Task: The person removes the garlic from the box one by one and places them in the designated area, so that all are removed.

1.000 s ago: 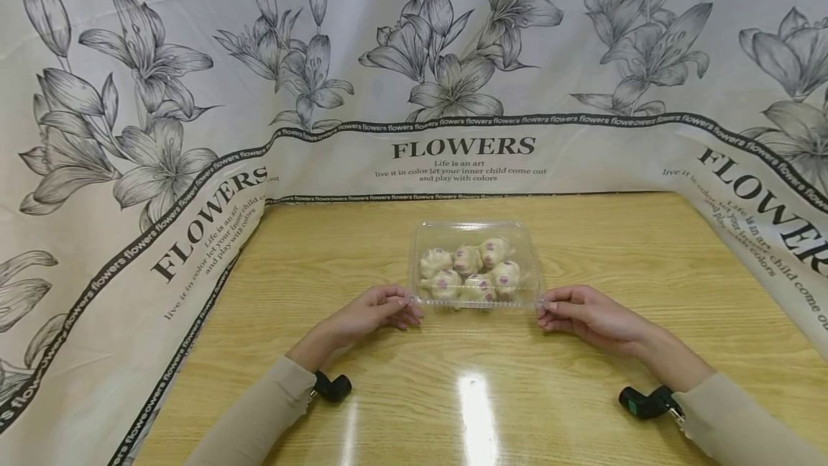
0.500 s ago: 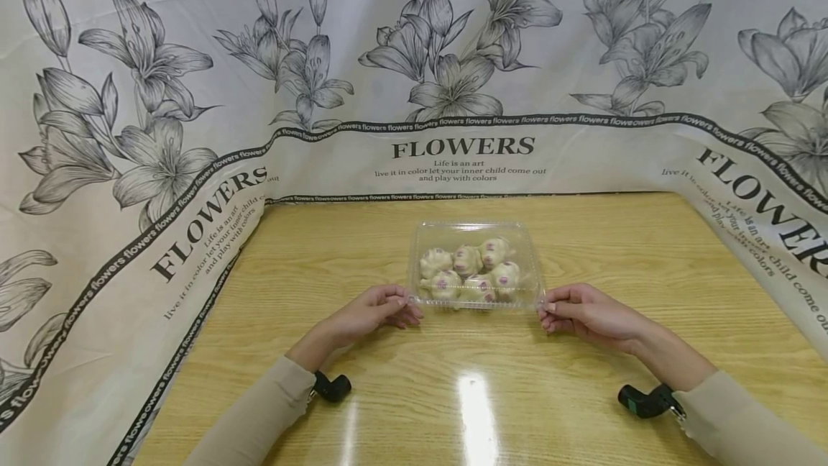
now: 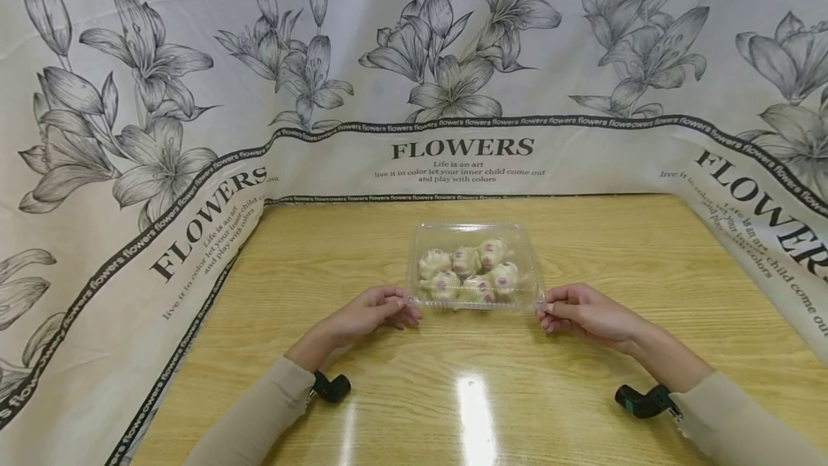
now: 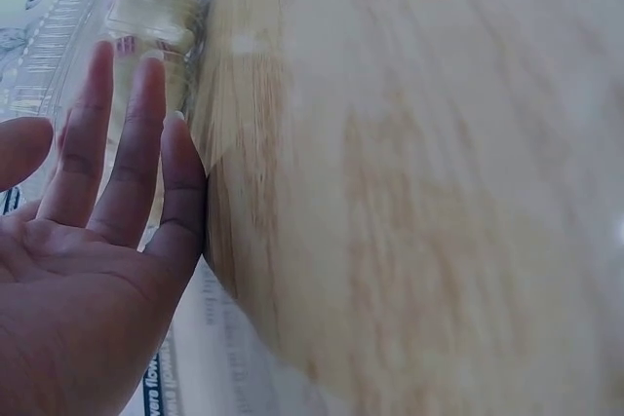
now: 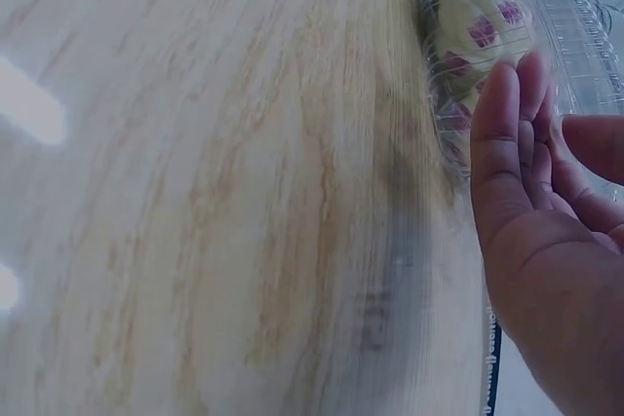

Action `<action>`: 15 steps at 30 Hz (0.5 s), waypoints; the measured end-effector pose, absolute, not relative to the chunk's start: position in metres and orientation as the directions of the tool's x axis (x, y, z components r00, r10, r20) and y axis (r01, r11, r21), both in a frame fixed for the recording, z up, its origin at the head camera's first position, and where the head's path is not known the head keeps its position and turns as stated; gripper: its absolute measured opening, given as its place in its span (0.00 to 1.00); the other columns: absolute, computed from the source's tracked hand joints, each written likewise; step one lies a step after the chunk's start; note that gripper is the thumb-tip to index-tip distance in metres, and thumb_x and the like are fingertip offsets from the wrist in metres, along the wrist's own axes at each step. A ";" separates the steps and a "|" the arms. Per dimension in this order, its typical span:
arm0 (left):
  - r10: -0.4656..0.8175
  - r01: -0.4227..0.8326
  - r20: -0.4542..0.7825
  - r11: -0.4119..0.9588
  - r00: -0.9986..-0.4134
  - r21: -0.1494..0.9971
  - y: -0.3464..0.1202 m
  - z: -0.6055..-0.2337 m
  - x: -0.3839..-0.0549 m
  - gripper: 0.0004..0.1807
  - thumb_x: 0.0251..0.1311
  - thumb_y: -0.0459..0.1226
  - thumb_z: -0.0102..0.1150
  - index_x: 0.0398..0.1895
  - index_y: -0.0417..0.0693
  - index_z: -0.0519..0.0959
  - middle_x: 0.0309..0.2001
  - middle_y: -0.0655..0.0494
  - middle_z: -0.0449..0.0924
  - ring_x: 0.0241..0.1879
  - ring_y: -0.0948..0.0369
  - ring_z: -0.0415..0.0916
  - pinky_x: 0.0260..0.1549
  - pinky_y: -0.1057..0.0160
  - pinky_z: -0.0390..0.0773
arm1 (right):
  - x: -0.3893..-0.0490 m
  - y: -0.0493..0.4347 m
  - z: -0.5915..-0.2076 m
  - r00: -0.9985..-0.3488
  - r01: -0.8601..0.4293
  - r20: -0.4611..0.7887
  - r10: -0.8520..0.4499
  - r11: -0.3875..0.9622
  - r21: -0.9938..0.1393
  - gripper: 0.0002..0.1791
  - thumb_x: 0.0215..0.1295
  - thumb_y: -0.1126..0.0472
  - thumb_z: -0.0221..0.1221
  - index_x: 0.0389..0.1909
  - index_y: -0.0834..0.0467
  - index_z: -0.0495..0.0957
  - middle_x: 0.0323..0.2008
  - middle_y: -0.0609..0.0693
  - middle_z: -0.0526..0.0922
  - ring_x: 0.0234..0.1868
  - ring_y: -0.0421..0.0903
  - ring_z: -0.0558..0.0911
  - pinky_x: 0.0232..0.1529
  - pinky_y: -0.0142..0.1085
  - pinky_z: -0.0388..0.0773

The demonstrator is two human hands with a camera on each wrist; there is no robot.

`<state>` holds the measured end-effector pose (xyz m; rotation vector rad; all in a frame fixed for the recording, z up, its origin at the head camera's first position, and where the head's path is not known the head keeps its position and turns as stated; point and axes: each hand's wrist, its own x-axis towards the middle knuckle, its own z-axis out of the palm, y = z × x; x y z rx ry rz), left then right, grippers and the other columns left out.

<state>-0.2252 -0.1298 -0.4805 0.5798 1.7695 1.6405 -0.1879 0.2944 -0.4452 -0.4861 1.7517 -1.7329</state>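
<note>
A clear plastic clamshell box (image 3: 446,234) sits on the wooden table with its lid down. Several pale, knobbly pieces with purple-pink marks (image 3: 464,262) lie inside it; their kind is unclear. At the box's front left corner, my left hand (image 3: 365,315) pinches the rim between thumb and forefinger. My right hand (image 3: 591,316) does the same at the front right corner. In the left wrist view, the other fingers of the left hand (image 4: 107,231) extend beside the box, and the thumb partly shows. The right wrist view has the right hand's fingers (image 5: 499,158) next to the box's ribbed side.
The wooden table (image 3: 388,394) carries bright light reflections near the front. White cloth (image 3: 349,164) printed with flowers and lettering hangs at the back and both sides. Black wrist devices (image 3: 331,387) are worn on both forearms.
</note>
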 end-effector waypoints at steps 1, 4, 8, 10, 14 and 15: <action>0.704 -0.104 -0.161 0.123 -0.692 0.987 -0.130 -0.480 -0.225 0.18 0.82 0.35 0.40 0.62 0.29 0.69 0.57 0.36 0.81 0.57 0.47 0.81 0.58 0.54 0.81 | -0.187 0.294 -0.446 -0.745 0.159 -0.168 -0.646 0.072 -0.985 0.14 0.81 0.67 0.47 0.52 0.77 0.71 0.45 0.56 0.82 0.45 0.43 0.84 0.52 0.39 0.85; 0.705 -0.095 -0.160 0.131 -0.691 0.987 -0.129 -0.479 -0.226 0.18 0.82 0.35 0.40 0.62 0.29 0.69 0.56 0.35 0.81 0.56 0.47 0.81 0.57 0.54 0.81 | -0.186 0.294 -0.447 -0.756 0.153 -0.163 -0.633 0.070 -0.986 0.14 0.81 0.67 0.47 0.52 0.78 0.70 0.45 0.57 0.82 0.45 0.43 0.84 0.52 0.38 0.85; 0.707 -0.095 -0.166 0.140 -0.688 0.986 -0.129 -0.479 -0.226 0.18 0.82 0.36 0.40 0.62 0.28 0.69 0.57 0.35 0.81 0.56 0.47 0.81 0.57 0.54 0.82 | -0.185 0.294 -0.449 -0.767 0.149 -0.160 -0.621 0.070 -0.986 0.15 0.81 0.67 0.47 0.52 0.78 0.70 0.45 0.57 0.82 0.45 0.43 0.84 0.51 0.38 0.85; 0.708 -0.094 -0.165 0.139 -0.687 0.986 -0.129 -0.478 -0.226 0.18 0.82 0.36 0.40 0.62 0.28 0.69 0.57 0.34 0.81 0.56 0.47 0.81 0.57 0.54 0.82 | -0.185 0.294 -0.450 -0.772 0.143 -0.155 -0.616 0.070 -0.987 0.15 0.82 0.66 0.47 0.53 0.79 0.69 0.45 0.57 0.81 0.45 0.43 0.84 0.51 0.38 0.85; 0.712 -0.090 -0.158 0.133 -0.685 0.987 -0.129 -0.478 -0.227 0.19 0.82 0.36 0.40 0.61 0.27 0.69 0.57 0.33 0.80 0.56 0.46 0.81 0.58 0.53 0.81 | -0.184 0.293 -0.451 -0.783 0.129 -0.144 -0.606 0.068 -0.989 0.17 0.82 0.66 0.46 0.54 0.80 0.68 0.45 0.57 0.81 0.44 0.42 0.83 0.49 0.37 0.85; 0.713 -0.088 -0.156 0.132 -0.684 0.987 -0.129 -0.478 -0.227 0.19 0.82 0.36 0.40 0.61 0.27 0.69 0.57 0.33 0.80 0.56 0.46 0.81 0.58 0.53 0.81 | -0.184 0.293 -0.451 -0.784 0.126 -0.141 -0.604 0.067 -0.990 0.17 0.82 0.66 0.46 0.54 0.81 0.68 0.45 0.58 0.81 0.44 0.42 0.83 0.49 0.36 0.85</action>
